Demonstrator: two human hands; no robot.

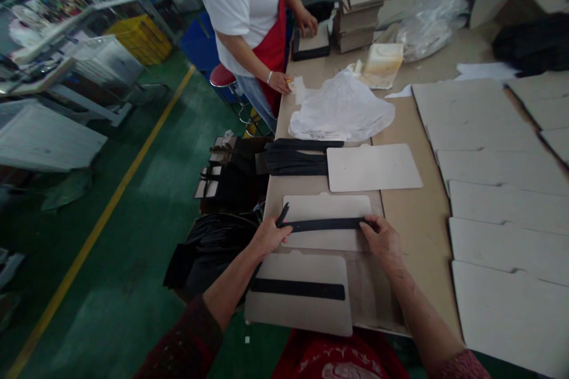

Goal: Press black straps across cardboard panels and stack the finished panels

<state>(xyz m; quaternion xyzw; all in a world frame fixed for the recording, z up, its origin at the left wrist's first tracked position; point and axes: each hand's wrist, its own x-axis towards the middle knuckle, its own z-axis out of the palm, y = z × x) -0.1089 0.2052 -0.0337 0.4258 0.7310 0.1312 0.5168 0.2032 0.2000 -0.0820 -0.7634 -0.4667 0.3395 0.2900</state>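
A black strip [326, 224] is stretched level across a pale cardboard panel [326, 241] on the table. My left hand [269, 235] pinches its left end, and another black piece sticks up between thumb and fingers. At the strip's right end, my right hand [383, 240] grips it between thumb and fingers. Nearer to me, a second cardboard panel [297, 315] carries a black strip [297, 289] lying flat along it. Beyond the hands, a bare cardboard panel [374, 167] lies beside a bundle of black strips [297, 161].
Overlapping cardboard panels [502, 237] cover the table's right side. White sheeting [344, 106] lies farther back, near a co-worker in a red apron [276, 29]. Boxes of black pieces [217, 249] stand on the floor left of the table edge. A red stool [223, 76] is behind them.
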